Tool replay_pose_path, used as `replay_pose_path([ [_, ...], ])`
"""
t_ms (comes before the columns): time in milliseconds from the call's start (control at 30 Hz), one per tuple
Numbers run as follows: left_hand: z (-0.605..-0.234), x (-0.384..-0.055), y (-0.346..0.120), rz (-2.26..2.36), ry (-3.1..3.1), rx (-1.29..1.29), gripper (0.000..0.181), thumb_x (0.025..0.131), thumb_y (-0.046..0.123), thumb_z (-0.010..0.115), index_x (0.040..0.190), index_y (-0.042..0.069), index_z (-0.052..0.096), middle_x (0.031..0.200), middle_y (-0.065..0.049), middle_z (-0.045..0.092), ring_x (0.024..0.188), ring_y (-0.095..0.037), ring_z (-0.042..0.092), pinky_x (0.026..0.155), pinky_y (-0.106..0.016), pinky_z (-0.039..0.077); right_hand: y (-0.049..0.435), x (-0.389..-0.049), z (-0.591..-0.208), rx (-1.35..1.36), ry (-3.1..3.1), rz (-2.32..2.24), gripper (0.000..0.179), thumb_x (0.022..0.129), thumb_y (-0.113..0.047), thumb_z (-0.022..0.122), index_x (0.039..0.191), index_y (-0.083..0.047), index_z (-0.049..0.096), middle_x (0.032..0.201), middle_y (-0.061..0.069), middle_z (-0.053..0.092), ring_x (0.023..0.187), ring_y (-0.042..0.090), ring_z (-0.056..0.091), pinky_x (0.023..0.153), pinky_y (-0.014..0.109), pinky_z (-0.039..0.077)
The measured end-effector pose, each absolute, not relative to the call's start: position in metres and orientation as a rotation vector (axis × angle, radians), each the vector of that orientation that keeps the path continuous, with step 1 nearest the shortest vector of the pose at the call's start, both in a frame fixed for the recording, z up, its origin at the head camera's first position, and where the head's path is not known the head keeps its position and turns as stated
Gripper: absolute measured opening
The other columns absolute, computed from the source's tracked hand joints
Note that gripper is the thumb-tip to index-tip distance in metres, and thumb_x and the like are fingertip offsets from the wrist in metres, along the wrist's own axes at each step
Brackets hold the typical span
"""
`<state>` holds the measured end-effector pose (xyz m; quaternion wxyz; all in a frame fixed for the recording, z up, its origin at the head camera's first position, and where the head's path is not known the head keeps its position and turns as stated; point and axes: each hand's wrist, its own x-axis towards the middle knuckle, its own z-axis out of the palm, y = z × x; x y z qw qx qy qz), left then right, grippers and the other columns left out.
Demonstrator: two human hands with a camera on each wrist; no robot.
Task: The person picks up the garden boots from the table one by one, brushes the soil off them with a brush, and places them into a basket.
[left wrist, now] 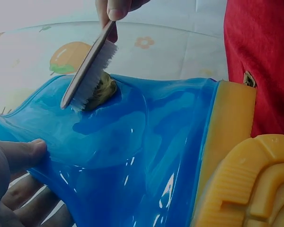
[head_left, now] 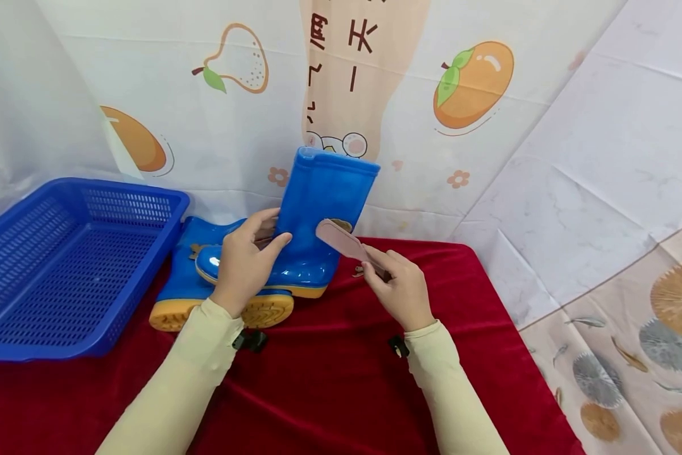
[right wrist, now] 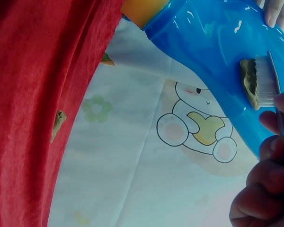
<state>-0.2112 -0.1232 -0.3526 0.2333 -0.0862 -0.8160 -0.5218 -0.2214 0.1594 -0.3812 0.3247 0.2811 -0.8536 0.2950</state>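
Nearest is the tabletop (head_left: 318, 392), covered in red cloth. Two arms in pale sleeves extend over it.

Right hand (head_left: 400, 284): grip pinching the handle of a brush (head_left: 341, 240) with a pinkish back and white bristles. Bristles are touching a brownish lump (right wrist: 248, 82) stuck to the side of the held boot's shaft.

Left hand (head_left: 241, 262): grip closed around the held boot (head_left: 323, 196) near the ankle, thumb on the near face, fingers behind. This boot is blue with a yellow sole, shaft tilted, mouth uppermost, toe directed left.

A second boot (head_left: 182, 272), same colours, lies on its side on the cloth, sole facing the wearer, partly behind the left hand and the held boot; a small brownish patch shows on it. A loose fragment (right wrist: 58, 125) of similar colour lies on the cloth.

Left of the boots stands a blue perforated basket (head_left: 79, 351).

Farthest: a white backdrop (head_left: 414, 189) printed with fruit, flowers and lettering.
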Motion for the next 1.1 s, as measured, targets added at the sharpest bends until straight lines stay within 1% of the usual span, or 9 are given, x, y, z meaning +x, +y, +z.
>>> replay_pose_path([
  [167, -0.355, -0.212, -0.124, -1.417, -2.241, -0.232, 0.047, 0.098, 0.023, 0.074, 0.142, 0.012, 0.061, 0.127, -0.012, 0.071, 0.112, -0.027, 0.07, 0.097, -0.049, 0.058, 0.16, -0.222, -0.381, 0.741, -2.22, 0.799, 0.029, 0.093, -0.015, 0.074, 0.122, -0.014, 0.078, 0.067, -0.005, 0.054, 0.059, 0.006, 0.041, 0.048, 0.026, 0.035],
  [367, -0.356, -0.21, -0.122, -1.385, -2.303, -0.261, 0.049, 0.098, 0.024, 0.073, 0.143, 0.012, 0.059, 0.131, -0.013, 0.07, 0.118, -0.03, 0.068, 0.099, -0.051, 0.056, 0.153, -0.221, -0.381, 0.809, -2.194, 0.831, 0.035, 0.095, -0.014, 0.074, 0.13, -0.012, 0.074, 0.071, -0.004, 0.055, 0.061, 0.007, 0.042, 0.05, 0.024, 0.036],
  [467, -0.356, -0.209, -0.12, -1.381, -2.302, -0.277, 0.049, 0.098, 0.023, 0.073, 0.143, 0.011, 0.059, 0.132, -0.013, 0.069, 0.118, -0.03, 0.068, 0.099, -0.052, 0.056, 0.151, -0.22, -0.381, 0.81, -2.212, 0.829, 0.036, 0.095, -0.013, 0.075, 0.131, -0.012, 0.073, 0.072, -0.003, 0.058, 0.062, 0.007, 0.044, 0.051, 0.023, 0.038],
  [533, -0.356, -0.21, -0.12, -1.381, -2.288, -0.275, 0.049, 0.098, 0.022, 0.074, 0.143, 0.011, 0.06, 0.132, -0.012, 0.07, 0.117, -0.029, 0.069, 0.098, -0.051, 0.056, 0.151, -0.22, -0.382, 0.779, -2.237, 0.826, 0.035, 0.095, -0.013, 0.075, 0.13, -0.011, 0.073, 0.075, -0.003, 0.061, 0.063, 0.007, 0.045, 0.052, 0.024, 0.04],
  [700, -0.357, -0.215, -0.122, -1.381, -2.269, -0.253, 0.047, 0.097, 0.022, 0.074, 0.141, 0.011, 0.061, 0.129, -0.012, 0.071, 0.113, -0.028, 0.07, 0.097, -0.05, 0.057, 0.155, -0.221, -0.383, 0.696, -2.31, 0.859, 0.027, 0.097, -0.015, 0.072, 0.123, -0.011, 0.076, 0.087, -0.002, 0.073, 0.064, 0.007, 0.052, 0.055, 0.025, 0.045],
  [767, -0.358, -0.216, -0.123, -1.39, -2.266, -0.248, 0.048, 0.097, 0.023, 0.074, 0.141, 0.011, 0.061, 0.128, -0.012, 0.071, 0.113, -0.028, 0.07, 0.098, -0.05, 0.057, 0.158, -0.221, -0.384, 0.668, -2.323, 0.865, 0.023, 0.097, -0.016, 0.071, 0.118, -0.012, 0.078, 0.085, -0.004, 0.073, 0.063, 0.007, 0.051, 0.054, 0.026, 0.045],
  [833, -0.358, -0.215, -0.124, -1.404, -2.263, -0.243, 0.048, 0.098, 0.023, 0.073, 0.142, 0.011, 0.06, 0.128, -0.013, 0.071, 0.113, -0.029, 0.069, 0.098, -0.051, 0.057, 0.16, -0.221, -0.384, 0.643, -2.315, 0.858, 0.02, 0.095, -0.015, 0.071, 0.114, -0.013, 0.079, 0.079, -0.005, 0.068, 0.061, 0.007, 0.049, 0.053, 0.026, 0.043],
  [933, -0.358, -0.215, -0.124, -1.412, -2.262, -0.235, 0.048, 0.098, 0.024, 0.073, 0.143, 0.011, 0.059, 0.128, -0.013, 0.07, 0.114, -0.03, 0.069, 0.098, -0.051, 0.057, 0.163, -0.221, -0.383, 0.627, -2.273, 0.856, 0.02, 0.093, -0.014, 0.072, 0.111, -0.013, 0.08, 0.075, -0.004, 0.064, 0.059, 0.007, 0.047, 0.051, 0.027, 0.041],
  [1100, -0.358, -0.214, -0.121, -1.409, -2.284, -0.25, 0.049, 0.098, 0.024, 0.073, 0.144, 0.012, 0.059, 0.132, -0.012, 0.069, 0.116, -0.029, 0.069, 0.099, -0.051, 0.056, 0.16, -0.22, -0.384, 0.701, -2.212, 0.859, 0.025, 0.095, -0.014, 0.073, 0.12, -0.009, 0.077, 0.086, 0.001, 0.072, 0.063, 0.008, 0.05, 0.054, 0.026, 0.043],
])
